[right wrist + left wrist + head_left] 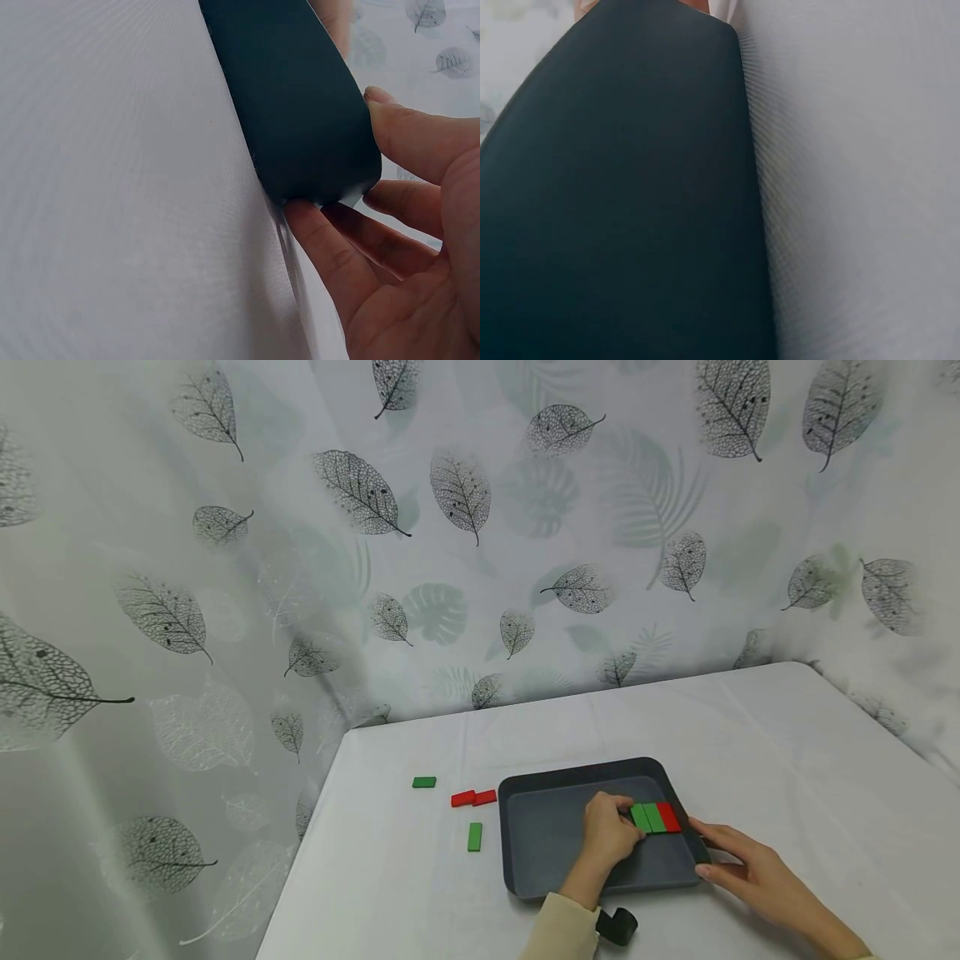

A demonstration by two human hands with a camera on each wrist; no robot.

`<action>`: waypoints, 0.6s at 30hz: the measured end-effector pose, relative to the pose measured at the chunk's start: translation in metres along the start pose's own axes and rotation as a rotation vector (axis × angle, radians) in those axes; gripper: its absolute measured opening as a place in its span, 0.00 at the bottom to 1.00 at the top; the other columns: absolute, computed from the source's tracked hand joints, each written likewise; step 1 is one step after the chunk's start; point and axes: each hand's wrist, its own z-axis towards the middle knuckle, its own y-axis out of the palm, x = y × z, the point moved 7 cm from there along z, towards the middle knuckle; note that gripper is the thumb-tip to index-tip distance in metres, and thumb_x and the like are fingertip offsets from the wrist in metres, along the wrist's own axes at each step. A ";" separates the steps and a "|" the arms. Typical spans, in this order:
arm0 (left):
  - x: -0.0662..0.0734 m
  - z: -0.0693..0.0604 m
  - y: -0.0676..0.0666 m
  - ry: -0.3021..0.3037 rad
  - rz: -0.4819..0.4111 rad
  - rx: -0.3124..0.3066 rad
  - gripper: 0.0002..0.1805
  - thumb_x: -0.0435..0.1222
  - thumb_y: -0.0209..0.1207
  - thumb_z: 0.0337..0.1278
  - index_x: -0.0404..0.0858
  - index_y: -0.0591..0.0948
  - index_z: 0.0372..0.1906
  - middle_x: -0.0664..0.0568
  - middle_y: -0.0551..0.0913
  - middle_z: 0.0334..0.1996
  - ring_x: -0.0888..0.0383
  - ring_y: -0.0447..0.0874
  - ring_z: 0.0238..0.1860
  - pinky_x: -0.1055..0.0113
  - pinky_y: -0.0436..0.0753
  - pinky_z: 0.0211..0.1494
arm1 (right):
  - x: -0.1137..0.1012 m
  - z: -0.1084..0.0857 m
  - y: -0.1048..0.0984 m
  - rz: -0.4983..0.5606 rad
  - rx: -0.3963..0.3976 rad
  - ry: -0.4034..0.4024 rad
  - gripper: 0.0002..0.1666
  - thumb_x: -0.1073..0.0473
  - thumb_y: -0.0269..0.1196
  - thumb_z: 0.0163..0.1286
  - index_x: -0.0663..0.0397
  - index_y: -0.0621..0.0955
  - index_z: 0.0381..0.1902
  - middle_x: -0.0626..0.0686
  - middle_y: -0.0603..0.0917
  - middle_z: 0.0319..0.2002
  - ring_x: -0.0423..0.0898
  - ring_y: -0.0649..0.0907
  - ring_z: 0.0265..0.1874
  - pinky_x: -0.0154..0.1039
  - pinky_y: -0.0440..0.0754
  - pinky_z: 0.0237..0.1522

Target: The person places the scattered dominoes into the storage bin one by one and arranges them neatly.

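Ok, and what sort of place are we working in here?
Probably an indoor tabletop workspace, perhaps a curtained-off recording corner: leaf-print fabric hangs behind and beside a white-covered table, where a dark tray sits.

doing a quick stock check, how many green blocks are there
4 in view: left of the tray, one green block farther back and another nearer; inside it, two side by side at the left hand, which may hide more.
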 end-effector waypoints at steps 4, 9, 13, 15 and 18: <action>-0.001 0.001 0.002 -0.002 0.027 0.007 0.21 0.26 0.77 0.28 0.38 0.89 0.38 0.58 0.80 0.28 0.68 0.76 0.32 0.75 0.75 0.41 | 0.000 0.000 0.000 0.001 0.002 0.003 0.35 0.72 0.66 0.60 0.70 0.70 0.66 0.28 0.71 0.60 0.18 0.70 0.58 0.22 0.80 0.42; 0.000 0.001 0.002 -0.002 0.053 0.010 0.19 0.27 0.75 0.30 0.38 0.89 0.38 0.58 0.80 0.27 0.68 0.74 0.30 0.76 0.75 0.38 | 0.000 0.000 0.001 0.000 0.005 0.005 0.35 0.72 0.66 0.60 0.70 0.70 0.66 0.27 0.71 0.59 0.18 0.70 0.57 0.22 0.80 0.42; 0.000 0.001 0.003 0.004 0.058 0.003 0.20 0.27 0.75 0.30 0.38 0.89 0.39 0.58 0.80 0.27 0.68 0.74 0.30 0.77 0.74 0.38 | -0.001 0.000 0.001 -0.002 0.004 0.001 0.35 0.72 0.66 0.60 0.71 0.70 0.66 0.27 0.71 0.59 0.18 0.70 0.57 0.21 0.79 0.42; 0.001 0.001 0.003 0.016 0.069 -0.001 0.19 0.28 0.75 0.31 0.38 0.89 0.39 0.58 0.81 0.27 0.68 0.74 0.30 0.77 0.74 0.37 | -0.002 0.000 0.001 0.001 0.003 -0.002 0.35 0.72 0.66 0.60 0.71 0.70 0.66 0.27 0.71 0.59 0.18 0.70 0.58 0.21 0.79 0.42; 0.003 0.001 0.002 0.033 0.087 -0.006 0.20 0.28 0.75 0.31 0.38 0.89 0.39 0.58 0.81 0.27 0.68 0.75 0.31 0.77 0.74 0.37 | -0.003 0.000 0.000 0.001 0.005 -0.004 0.35 0.72 0.66 0.60 0.71 0.70 0.66 0.28 0.72 0.59 0.18 0.70 0.57 0.21 0.79 0.42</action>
